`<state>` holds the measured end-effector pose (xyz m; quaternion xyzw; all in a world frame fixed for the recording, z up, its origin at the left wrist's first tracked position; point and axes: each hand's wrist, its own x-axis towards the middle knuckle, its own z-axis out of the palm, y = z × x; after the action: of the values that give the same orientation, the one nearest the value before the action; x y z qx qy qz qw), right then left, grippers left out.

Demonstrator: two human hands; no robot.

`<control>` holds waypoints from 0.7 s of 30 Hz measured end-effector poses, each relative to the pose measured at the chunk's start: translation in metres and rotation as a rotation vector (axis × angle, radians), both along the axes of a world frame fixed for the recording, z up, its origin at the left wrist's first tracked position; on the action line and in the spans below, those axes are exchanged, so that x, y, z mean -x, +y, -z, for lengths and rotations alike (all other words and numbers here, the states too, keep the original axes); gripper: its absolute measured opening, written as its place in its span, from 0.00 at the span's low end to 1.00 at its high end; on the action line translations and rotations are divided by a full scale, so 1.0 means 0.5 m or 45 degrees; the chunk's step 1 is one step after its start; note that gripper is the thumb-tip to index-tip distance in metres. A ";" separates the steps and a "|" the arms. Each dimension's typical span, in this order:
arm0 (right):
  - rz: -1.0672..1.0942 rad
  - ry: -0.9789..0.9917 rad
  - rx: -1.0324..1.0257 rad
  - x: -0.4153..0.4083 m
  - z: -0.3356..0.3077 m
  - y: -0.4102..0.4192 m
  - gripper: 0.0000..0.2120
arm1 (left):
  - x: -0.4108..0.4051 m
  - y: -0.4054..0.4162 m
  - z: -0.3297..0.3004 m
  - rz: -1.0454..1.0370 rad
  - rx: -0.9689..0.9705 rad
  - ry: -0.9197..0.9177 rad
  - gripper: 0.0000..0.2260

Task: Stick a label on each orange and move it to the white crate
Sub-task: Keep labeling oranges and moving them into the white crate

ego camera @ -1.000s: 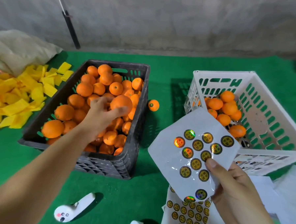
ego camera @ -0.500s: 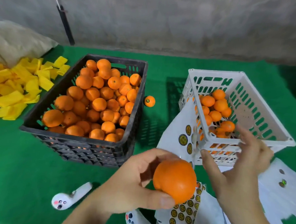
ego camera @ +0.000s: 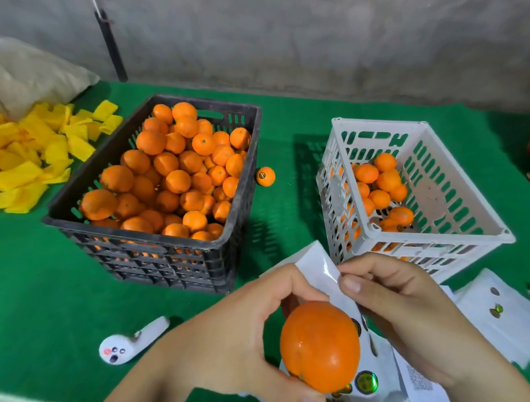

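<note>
My left hand (ego camera: 235, 331) grips a large orange (ego camera: 320, 345) low in the middle of the view, fingers and thumb curled round it. Just behind the orange is a white label sheet (ego camera: 321, 265) with round shiny stickers, and my right hand (ego camera: 405, 312) pinches its upper edge. The black crate (ego camera: 151, 244) at the left is heaped with oranges. The white crate (ego camera: 439, 240) at the right holds several oranges in its far half. One labelled orange (ego camera: 265, 176) lies on the green mat between the crates.
Yellow wrappers (ego camera: 23, 157) are piled at the far left beside a pale sack (ego camera: 31, 74). A small white device (ego camera: 130, 341) lies on the mat near my left arm. More label sheets (ego camera: 497, 317) lie at the lower right. A grey wall (ego camera: 297, 33) runs behind.
My left hand took an orange out of the black crate and brought it down close in front of me. My right hand lowered the label sheet behind it and now pinches its edge.
</note>
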<state>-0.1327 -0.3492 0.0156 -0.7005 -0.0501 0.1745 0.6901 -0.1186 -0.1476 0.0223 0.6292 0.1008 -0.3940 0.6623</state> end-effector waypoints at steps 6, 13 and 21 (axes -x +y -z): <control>-0.034 0.323 -0.155 -0.003 0.007 -0.026 0.20 | -0.001 -0.030 -0.002 0.007 -0.078 0.047 0.24; -0.061 -0.104 0.055 -0.007 0.012 -0.038 0.27 | -0.003 -0.034 -0.023 0.029 -0.135 0.051 0.22; -0.034 -0.399 0.190 -0.008 0.003 -0.036 0.32 | 0.006 -0.041 -0.005 -0.024 -0.144 0.082 0.32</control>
<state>-0.1287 -0.3673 0.0139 -0.7678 -0.1533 0.0756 0.6175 -0.1216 -0.1679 0.0247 0.6517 0.1503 -0.4015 0.6257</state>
